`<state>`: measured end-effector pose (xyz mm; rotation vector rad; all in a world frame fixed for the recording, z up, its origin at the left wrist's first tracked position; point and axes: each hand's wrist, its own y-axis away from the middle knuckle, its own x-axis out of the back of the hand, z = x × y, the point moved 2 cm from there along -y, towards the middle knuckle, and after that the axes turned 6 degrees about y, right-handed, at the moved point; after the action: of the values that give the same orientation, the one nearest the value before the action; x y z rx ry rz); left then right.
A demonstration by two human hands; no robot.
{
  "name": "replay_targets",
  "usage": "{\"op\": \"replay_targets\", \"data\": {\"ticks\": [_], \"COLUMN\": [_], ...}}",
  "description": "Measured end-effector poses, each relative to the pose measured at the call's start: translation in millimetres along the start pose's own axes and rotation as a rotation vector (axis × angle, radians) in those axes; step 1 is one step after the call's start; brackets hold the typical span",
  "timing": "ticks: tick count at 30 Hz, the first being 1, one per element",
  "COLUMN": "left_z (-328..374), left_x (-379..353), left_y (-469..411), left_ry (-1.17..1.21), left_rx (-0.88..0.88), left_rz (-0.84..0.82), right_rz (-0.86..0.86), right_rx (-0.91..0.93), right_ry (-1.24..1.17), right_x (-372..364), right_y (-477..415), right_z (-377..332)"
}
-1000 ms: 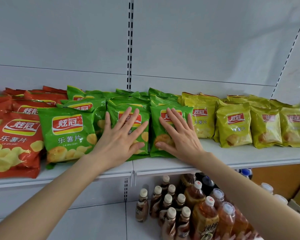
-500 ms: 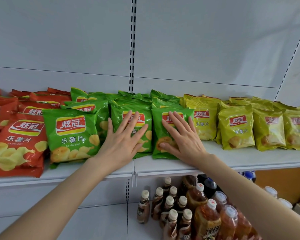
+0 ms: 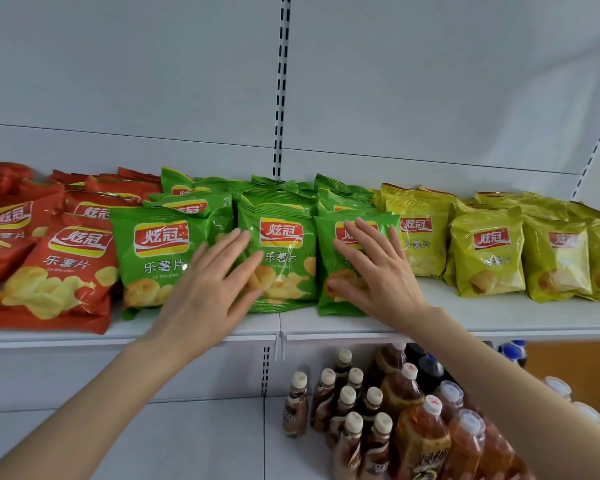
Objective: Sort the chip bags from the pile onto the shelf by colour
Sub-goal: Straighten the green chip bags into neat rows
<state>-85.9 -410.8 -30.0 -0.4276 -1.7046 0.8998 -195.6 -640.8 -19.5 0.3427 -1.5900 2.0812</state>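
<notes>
Chip bags stand in colour groups on a white shelf (image 3: 499, 317): red bags (image 3: 59, 271) at the left, green bags (image 3: 160, 258) in the middle, yellow bags (image 3: 485, 254) at the right. My left hand (image 3: 208, 289) has straight, spread fingers at the left side of the middle green bag (image 3: 284, 251). Flat on the rightmost green bag (image 3: 329, 271) rests my right hand (image 3: 378, 271), covering much of its front. Neither hand grips anything.
Under the shelf stand several brown and amber drink bottles (image 3: 378, 410) with white caps, and blue-capped bottles (image 3: 513, 351) further right. A white slotted back panel (image 3: 281, 98) rises behind the chips. A cardboard-coloured surface (image 3: 568, 368) shows at the lower right.
My left hand has slid left off the front of the middle green bag toward its left edge. The right hand stays on the rightmost green bag. The view has shifted slightly.
</notes>
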Motion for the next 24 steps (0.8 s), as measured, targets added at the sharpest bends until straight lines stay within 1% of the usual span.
{"op": "replay_targets", "data": {"ticks": [2,4,7,9,12,15,19,24], "left_z": [-9,-20,-36,-43,-46,-49,-47,-48], "left_x": [11,18,19,18,20,20,16,17], "left_y": [12,24,34,33,28,26,21,24], "left_ry": [-0.019,-0.049,-0.115,-0.075,0.05,0.102,0.098,0.061], "left_rx": [0.087,0.165,0.245,0.28,0.222,0.178,0.118,0.139], "left_rz": [0.045,0.064,0.008,-0.043,-0.05,-0.046,-0.07,-0.068], "right_rz": [0.056,0.076,0.004,-0.063,-0.116,-0.102,-0.079,-0.061], "right_rx": [0.038,0.108,0.191,0.227,0.237,0.225,0.213,0.216], "right_ry": [-0.038,-0.08,-0.128,-0.093,-0.011,0.047,0.078,0.102], "right_x": [3,3,-3,-10,-16,-19,-19,-18], "right_y": [-3,-9,-18,-22,-28,-31,-33,-34], "right_z": [-9,-23,-48,-59,-65,-66,-69,-72]}}
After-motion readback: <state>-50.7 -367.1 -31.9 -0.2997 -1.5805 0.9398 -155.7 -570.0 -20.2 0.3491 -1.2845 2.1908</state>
